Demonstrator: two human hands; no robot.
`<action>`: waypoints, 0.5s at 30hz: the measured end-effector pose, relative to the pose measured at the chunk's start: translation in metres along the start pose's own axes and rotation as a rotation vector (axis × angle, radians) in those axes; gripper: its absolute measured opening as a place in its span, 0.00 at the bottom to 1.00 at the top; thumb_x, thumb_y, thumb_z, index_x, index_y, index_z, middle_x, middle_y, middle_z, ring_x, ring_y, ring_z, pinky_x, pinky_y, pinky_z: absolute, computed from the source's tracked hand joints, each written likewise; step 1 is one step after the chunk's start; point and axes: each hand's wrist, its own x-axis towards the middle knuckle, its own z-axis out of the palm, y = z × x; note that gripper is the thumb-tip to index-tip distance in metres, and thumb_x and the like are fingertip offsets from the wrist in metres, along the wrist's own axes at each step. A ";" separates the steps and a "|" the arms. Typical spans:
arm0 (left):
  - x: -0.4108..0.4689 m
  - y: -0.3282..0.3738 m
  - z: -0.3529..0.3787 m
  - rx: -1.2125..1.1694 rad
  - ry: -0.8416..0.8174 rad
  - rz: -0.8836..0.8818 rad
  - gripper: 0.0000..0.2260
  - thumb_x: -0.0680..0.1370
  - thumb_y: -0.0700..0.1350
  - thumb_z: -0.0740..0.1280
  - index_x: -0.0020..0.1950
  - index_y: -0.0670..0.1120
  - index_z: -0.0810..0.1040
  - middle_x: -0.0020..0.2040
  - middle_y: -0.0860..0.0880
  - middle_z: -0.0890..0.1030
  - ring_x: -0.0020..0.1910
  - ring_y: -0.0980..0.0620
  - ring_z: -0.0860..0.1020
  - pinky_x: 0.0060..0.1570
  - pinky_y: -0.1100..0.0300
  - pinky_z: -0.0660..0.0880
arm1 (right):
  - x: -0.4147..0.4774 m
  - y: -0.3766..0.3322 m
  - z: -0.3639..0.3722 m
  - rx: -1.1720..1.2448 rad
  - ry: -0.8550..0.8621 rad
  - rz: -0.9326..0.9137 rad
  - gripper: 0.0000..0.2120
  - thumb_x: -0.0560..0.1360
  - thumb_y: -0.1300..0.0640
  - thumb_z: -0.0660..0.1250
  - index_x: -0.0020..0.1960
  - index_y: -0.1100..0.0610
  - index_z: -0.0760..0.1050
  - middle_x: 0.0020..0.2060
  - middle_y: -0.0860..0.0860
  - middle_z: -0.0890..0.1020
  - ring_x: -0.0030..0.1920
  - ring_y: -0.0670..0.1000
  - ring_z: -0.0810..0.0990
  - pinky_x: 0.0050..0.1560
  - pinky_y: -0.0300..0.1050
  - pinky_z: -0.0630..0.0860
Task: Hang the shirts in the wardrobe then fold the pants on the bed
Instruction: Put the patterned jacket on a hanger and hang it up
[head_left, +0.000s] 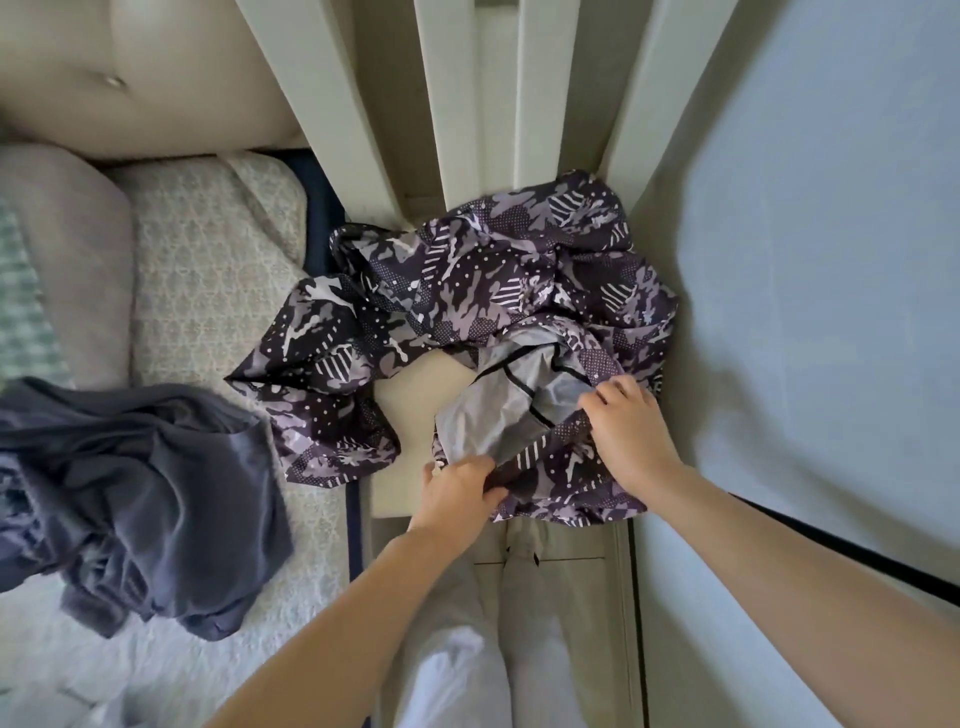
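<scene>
The left hand (454, 491) curls its fingers round the near edge of the patterned shirt (467, 280). The right hand (626, 431) pinches the same cloth just beside it, grey lining (509, 410) showing between them. Beyond the fingers the shirt lies crumpled on a cream surface (410, 395). One part trails left onto the bed (208, 270), where a dark blue-grey garment (156, 493) lies well apart.

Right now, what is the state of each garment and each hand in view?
camouflage shirt: crumpled on the cream surface, grey inside showing, not yet hung
dark blue garment: crumpled on the bed, untouched
left hand: grips the shirt's lower edge
right hand: grips the shirt's fabric
</scene>
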 end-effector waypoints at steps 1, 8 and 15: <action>-0.008 0.003 -0.011 -0.048 0.033 0.024 0.06 0.80 0.48 0.65 0.53 0.47 0.77 0.47 0.49 0.81 0.50 0.45 0.78 0.65 0.50 0.65 | -0.003 0.000 -0.010 0.051 0.026 0.008 0.18 0.65 0.69 0.74 0.54 0.60 0.78 0.50 0.56 0.81 0.59 0.61 0.74 0.58 0.58 0.74; -0.067 0.045 -0.088 -0.279 0.217 0.142 0.07 0.80 0.46 0.66 0.56 0.48 0.79 0.33 0.53 0.73 0.32 0.53 0.72 0.32 0.62 0.68 | -0.030 -0.012 -0.091 0.417 0.316 0.057 0.17 0.74 0.69 0.66 0.61 0.60 0.77 0.59 0.55 0.79 0.64 0.57 0.73 0.63 0.51 0.71; -0.119 0.096 -0.152 -0.453 0.330 0.235 0.06 0.80 0.49 0.66 0.52 0.48 0.78 0.31 0.47 0.77 0.25 0.53 0.68 0.29 0.56 0.69 | -0.087 -0.031 -0.152 0.625 0.466 0.279 0.16 0.76 0.65 0.65 0.63 0.60 0.75 0.61 0.55 0.77 0.63 0.56 0.73 0.63 0.46 0.69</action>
